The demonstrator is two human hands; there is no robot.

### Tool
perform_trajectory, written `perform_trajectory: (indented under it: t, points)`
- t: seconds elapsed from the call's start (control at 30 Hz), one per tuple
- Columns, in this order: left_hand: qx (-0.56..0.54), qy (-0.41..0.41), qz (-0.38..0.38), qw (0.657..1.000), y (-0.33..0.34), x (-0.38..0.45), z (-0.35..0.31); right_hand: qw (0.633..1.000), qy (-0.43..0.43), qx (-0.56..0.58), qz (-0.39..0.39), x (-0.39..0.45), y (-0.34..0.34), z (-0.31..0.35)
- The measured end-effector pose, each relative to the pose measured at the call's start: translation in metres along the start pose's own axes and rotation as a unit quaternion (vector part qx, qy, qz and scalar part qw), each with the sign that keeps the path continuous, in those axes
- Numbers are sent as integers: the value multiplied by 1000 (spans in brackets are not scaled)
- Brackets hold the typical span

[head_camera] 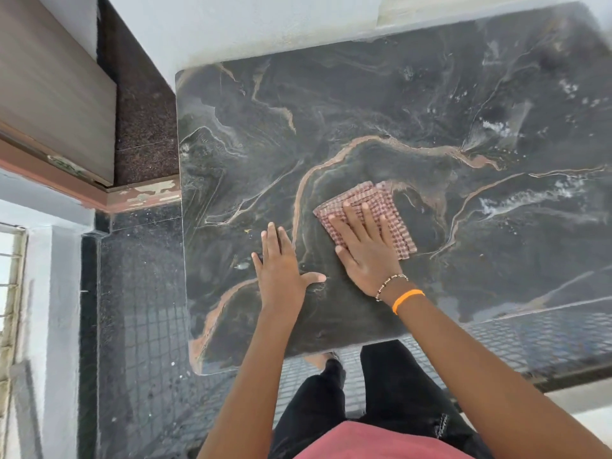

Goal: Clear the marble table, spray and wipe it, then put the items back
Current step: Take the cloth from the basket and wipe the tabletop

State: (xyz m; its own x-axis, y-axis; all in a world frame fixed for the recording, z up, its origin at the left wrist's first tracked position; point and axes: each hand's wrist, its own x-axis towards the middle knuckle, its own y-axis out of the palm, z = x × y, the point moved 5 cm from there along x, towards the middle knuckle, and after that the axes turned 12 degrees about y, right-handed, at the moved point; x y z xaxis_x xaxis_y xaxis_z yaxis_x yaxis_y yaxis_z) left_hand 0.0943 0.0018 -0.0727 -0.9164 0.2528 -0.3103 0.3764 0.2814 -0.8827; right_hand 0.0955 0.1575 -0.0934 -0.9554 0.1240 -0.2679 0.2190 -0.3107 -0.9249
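Note:
The dark marble table (pixel 381 104) with tan veins fills the middle of the head view. A folded red-and-white checked cloth (pixel 381 200) lies flat on it near the front. My right hand (pixel 364 250) presses palm-down on the cloth's near half, fingers spread. My left hand (pixel 281 270) rests flat on the bare marble just left of it, holding nothing. White wet streaks (pixel 516 200) show on the right part of the top. No other items stand on the table.
A white wall (pixel 265 24) runs along the table's far edge. A wooden door (pixel 49 94) and dark doormat (pixel 142 111) lie to the left. Dark speckled floor (pixel 139 309) surrounds the table's left and front. A window grille (pixel 10 293) is at far left.

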Motion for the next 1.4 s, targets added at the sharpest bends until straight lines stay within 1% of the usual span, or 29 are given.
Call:
perform_trajectory:
  t: [0.07, 0.13, 0.17, 0.23, 0.3, 0.4, 0.5, 0.57, 0.63, 0.7, 0.73, 0.77, 0.8, 0.9, 0.97, 1.0, 1.07, 1.13, 1.2, 1.3, 1.4]
  points:
    - [-15, -3, -1, 1000, 0, 1, 1, 996, -83, -25, 8, 10, 7, 29]
    - [-19, -17, 3, 1000, 1, 4, -2, 989, -137, -59, 9, 29, 4, 38]
    - [-17, -23, 7, 1000, 1, 6, -6, 987, -148, -69, 4, 39, 1, 35]
    - [-17, -21, 7, 1000, 1, 15, -20, 988, -138, -71, -6, 60, -11, 15]
    - [-23, -4, 3, 1000, 3, 28, -43, 993, -98, -62, -21, 80, -25, -17]
    - [-33, 36, 21, 999, 11, 58, -94, 998, -18, -52, -44, 109, -54, -92]
    - [-30, 67, 52, 996, 22, 89, -144, 995, 67, -40, -60, 126, -83, -174]
    - [-28, 67, 65, 995, 29, 106, -170, 988, 132, -16, -74, 122, -95, -222]
    - [-29, 49, 72, 996, 33, 116, -184, 975, 207, 16, -77, 104, -97, -249]
    - [-30, 35, 69, 997, 35, 119, -185, 962, 262, 37, -73, 81, -89, -248]
    - [-32, 35, 63, 997, 36, 119, -184, 959, 271, 42, -67, 71, -84, -238]
    - [-36, 38, 56, 997, 36, 118, -182, 963, 258, 42, -57, 64, -79, -224]
    - [-38, 41, 49, 997, 35, 117, -180, 973, 224, 38, -45, 61, -74, -208]
    - [-19, 39, 35, 998, 32, 116, -179, 999, 50, 8, -14, 72, -65, -161]
    - [-16, 23, 34, 999, 31, 118, -178, 998, -56, -7, 3, 100, -67, -139]
    - [-22, 6, 32, 999, 31, 121, -181, 996, -89, -13, 7, 117, -71, -135]
    - [-32, -20, 19, 999, 29, 126, -186, 992, -121, -34, 6, 152, -81, -133]
    - [-21, -24, 8, 999, 27, 136, -198, 992, -120, -45, 0, 185, -93, -146]
    - [-13, -14, 7, 1000, 25, 148, -209, 995, -90, -42, -17, 212, -108, -169]
    - [-12, -8, 9, 1000, 24, 168, -222, 999, 2, -8, -50, 237, -130, -222]
    - [-14, -17, 16, 1000, 27, 181, -227, 991, 111, 26, -74, 227, -139, -268]
